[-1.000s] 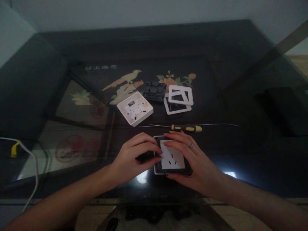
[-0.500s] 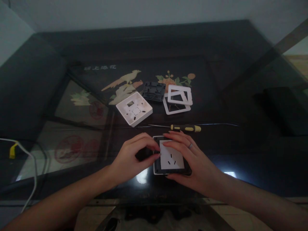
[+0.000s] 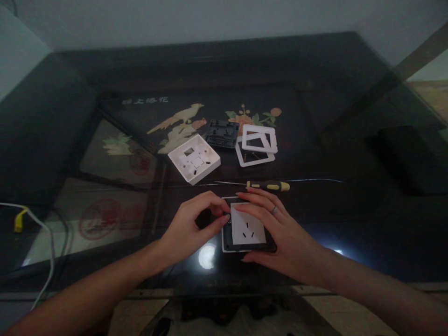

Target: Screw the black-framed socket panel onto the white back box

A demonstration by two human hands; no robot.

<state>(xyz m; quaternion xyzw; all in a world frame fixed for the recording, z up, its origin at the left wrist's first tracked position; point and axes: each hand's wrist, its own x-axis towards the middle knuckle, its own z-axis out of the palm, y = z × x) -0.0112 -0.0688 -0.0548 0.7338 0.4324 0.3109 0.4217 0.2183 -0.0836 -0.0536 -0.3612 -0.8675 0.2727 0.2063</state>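
Observation:
A wall socket (image 3: 248, 228) with a white face and dark surround lies face up near the table's front edge, on a white box whose rim shows at its left and lower sides. My right hand (image 3: 280, 233) grips it from the right, fingers over the top edge and thumb at the lower edge. At the socket's left edge, my left hand (image 3: 201, 219) has thumb and forefinger closed in a pinch. Whatever may be between those fingertips is too small to make out. Just beyond the hands lies a yellow and black screwdriver (image 3: 268, 186), shaft pointing left.
Behind the screwdriver are an open white mounting box (image 3: 194, 159), a dark plastic socket back (image 3: 222, 134) and two overlapping white frames (image 3: 259, 138), with small screws (image 3: 255, 156) inside them. A white cable (image 3: 52, 252) with a yellow tag (image 3: 18, 221) runs along the left.
My left thumb and forefinger have shifted slightly off the socket's left edge, and a dark spot there now shows. My right hand keeps its hold. The whole view has moved a little.

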